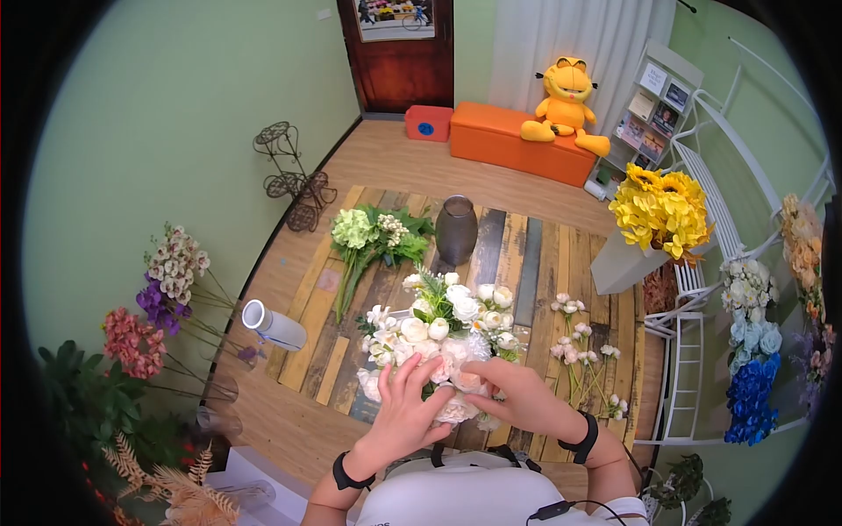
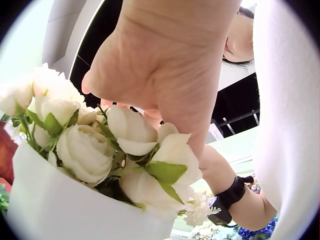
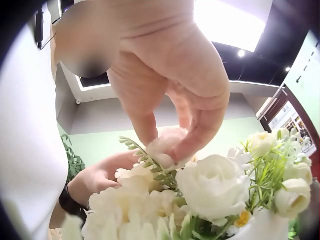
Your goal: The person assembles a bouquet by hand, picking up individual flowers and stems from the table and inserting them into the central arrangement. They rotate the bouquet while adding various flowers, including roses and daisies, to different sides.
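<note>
A full arrangement of white and cream artificial flowers (image 1: 421, 330) fills a white container (image 2: 65, 210) at the near side of the table. My right hand (image 1: 517, 394) reaches in from the right and pinches a pale pink flower (image 3: 167, 145) between thumb and fingers, beside a large white rose (image 3: 212, 185). My left hand (image 1: 405, 405) is over the near left side of the bunch, its fingers apart and touching the blooms. In the left wrist view, cream roses (image 2: 85, 152) crowd under the left palm, and its fingertips are partly hidden behind them.
Green hydrangea stems (image 1: 354, 230) and a dark glass vase (image 1: 457, 230) are at the table's far side. Small pink flower stems (image 1: 574, 355) lie right, near a tall pot of yellow sunflowers (image 1: 662, 210). A white cylindrical vase (image 1: 276, 326) stands left of the wooden table (image 1: 307, 368).
</note>
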`<action>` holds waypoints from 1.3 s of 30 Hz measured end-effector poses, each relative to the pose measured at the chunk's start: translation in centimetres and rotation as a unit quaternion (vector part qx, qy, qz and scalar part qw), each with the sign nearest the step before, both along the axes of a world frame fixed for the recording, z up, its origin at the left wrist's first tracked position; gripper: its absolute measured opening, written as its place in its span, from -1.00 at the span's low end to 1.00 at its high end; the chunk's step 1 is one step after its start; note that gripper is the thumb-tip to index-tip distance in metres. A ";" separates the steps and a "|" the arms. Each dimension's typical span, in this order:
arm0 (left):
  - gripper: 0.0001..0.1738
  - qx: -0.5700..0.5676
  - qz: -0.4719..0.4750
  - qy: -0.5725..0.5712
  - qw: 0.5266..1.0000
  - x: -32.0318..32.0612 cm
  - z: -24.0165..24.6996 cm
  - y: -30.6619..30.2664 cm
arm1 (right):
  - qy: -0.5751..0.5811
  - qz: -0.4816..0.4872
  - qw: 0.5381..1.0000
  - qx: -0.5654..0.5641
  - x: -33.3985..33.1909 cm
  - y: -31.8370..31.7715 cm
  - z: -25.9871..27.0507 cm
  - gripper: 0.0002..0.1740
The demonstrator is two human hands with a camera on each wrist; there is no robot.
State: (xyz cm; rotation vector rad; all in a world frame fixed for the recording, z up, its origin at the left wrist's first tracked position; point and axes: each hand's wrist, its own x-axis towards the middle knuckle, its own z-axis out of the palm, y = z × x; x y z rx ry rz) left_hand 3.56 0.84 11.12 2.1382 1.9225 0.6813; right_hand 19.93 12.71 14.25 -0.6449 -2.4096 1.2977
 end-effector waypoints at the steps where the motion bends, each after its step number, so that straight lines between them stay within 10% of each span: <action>1: -0.49 -0.001 -0.002 0.000 1.000 0.0 -0.1 0.0 | 0.000 -0.002 1.000 -0.001 0.0 0.2 -0.7 -0.72; 13: -0.56 0.066 0.022 -0.032 0.997 -1.7 0.0 -1.0 | 0.082 0.032 0.991 0.097 1.4 1.2 -1.9 -0.83; 21: -0.42 0.125 0.324 -0.346 0.872 -6.4 -8.7 -4.0 | 0.157 -0.335 0.912 -0.176 7.8 5.4 -10.5 -0.81; 25: -0.30 0.028 0.209 -0.291 0.933 -6.9 -14.1 -4.2 | 0.101 -0.295 0.933 -0.180 7.8 6.3 -14.1 -0.77; 30: -0.32 -0.239 0.008 -0.379 0.894 -6.5 -11.9 -2.1 | 0.137 -0.223 0.915 -0.307 3.7 7.2 -15.3 -0.55; 33: -0.25 -0.359 0.093 -0.457 0.809 -6.1 -8.7 -1.1 | 0.196 -0.210 0.870 -0.401 1.0 7.7 -15.9 -0.47; 36: -0.26 -0.218 0.015 -0.385 0.897 -6.7 -10.8 -1.0 | 0.219 -0.183 0.827 -0.484 -0.7 7.2 -15.3 -0.44; 39: -0.26 -0.163 0.034 -0.446 0.879 -6.5 -10.6 -0.6 | 0.222 -0.145 0.817 -0.512 -1.0 7.5 -15.3 -0.42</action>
